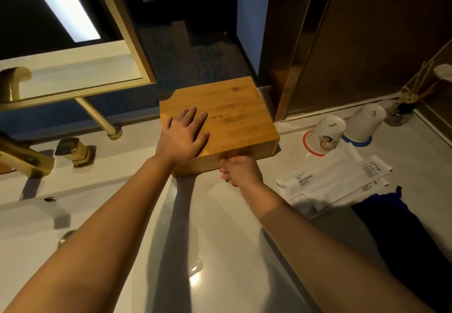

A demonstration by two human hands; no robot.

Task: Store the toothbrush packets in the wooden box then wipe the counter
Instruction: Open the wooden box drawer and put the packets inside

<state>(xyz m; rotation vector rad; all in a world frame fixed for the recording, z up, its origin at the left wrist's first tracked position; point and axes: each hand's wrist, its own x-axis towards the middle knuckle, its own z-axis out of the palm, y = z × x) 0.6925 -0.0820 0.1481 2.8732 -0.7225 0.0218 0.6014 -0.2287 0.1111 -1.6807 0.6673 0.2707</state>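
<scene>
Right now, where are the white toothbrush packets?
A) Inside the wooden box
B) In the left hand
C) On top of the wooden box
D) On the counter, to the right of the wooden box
D: the toothbrush packets lie on the counter to the right of the wooden box, in front of the two upturned cups; the left hand lies flat on the lid, holding nothing.

The wooden box (227, 119) shows smooth bamboo grain, the counter (220, 251) glossy white, the faucet (27, 158) brushed brass.
</scene>
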